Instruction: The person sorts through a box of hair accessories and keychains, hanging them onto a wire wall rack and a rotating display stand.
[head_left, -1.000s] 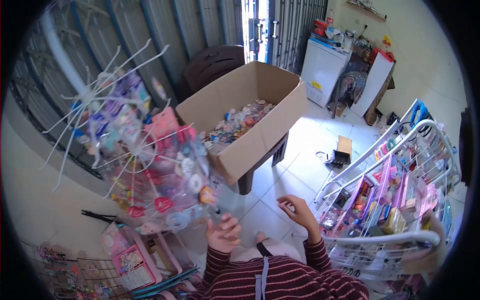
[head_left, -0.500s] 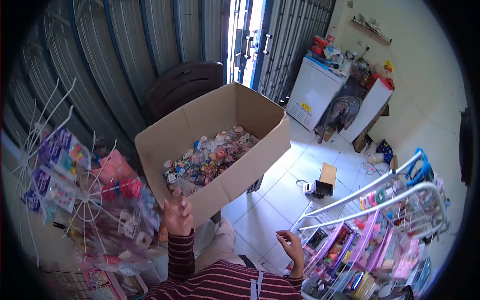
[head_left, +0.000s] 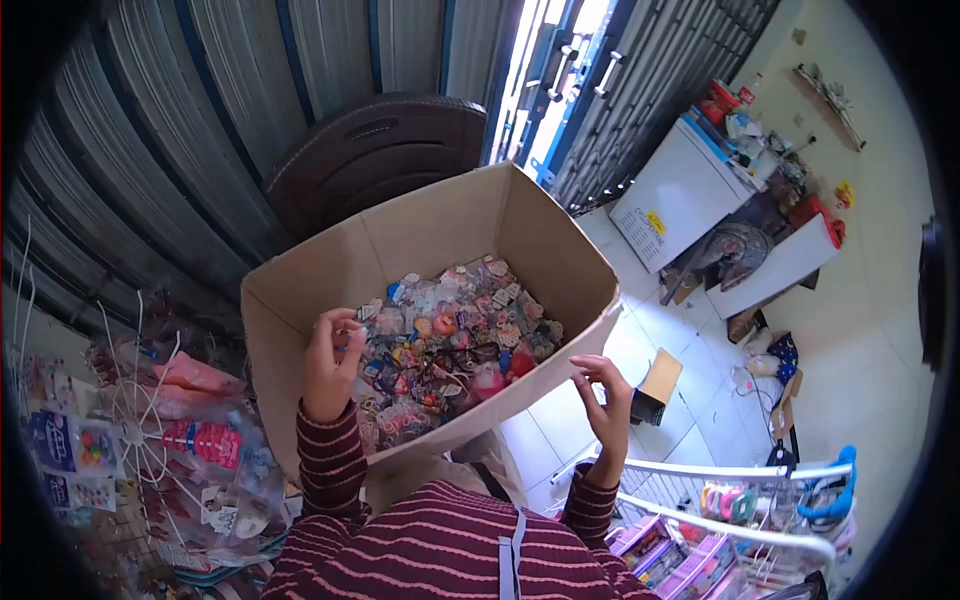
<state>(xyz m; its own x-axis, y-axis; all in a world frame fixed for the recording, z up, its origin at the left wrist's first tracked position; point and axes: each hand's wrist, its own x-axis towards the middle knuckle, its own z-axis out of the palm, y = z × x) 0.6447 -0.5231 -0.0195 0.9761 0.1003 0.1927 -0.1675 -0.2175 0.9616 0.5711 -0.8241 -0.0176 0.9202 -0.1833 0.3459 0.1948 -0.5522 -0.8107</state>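
Note:
A large open cardboard box (head_left: 425, 230) stands right in front of me. It holds a heap of small packaged trinkets (head_left: 440, 335) in many colours, several with little paper tags. My left hand (head_left: 335, 368) hangs over the near left part of the box, fingers loosely bent and nothing visible in them. Beside the outer face of the near right wall is my right hand (head_left: 606, 405), its fingertips close to the rim. Its fingers are curved and parted from the thumb, and nothing shows in it.
A brown plastic chair (head_left: 375, 150) is behind the box, against the metal shutter. To the left, bagged goods (head_left: 205, 440) hang on a white wire rack. A white metal rack (head_left: 720, 490) with purple trays stands at the lower right. Farther off is a white freezer (head_left: 675, 200).
I have come closer to the box, and the view has shifted. My left hand has moved from the near corner to over the contents; my right hand has risen toward the rim.

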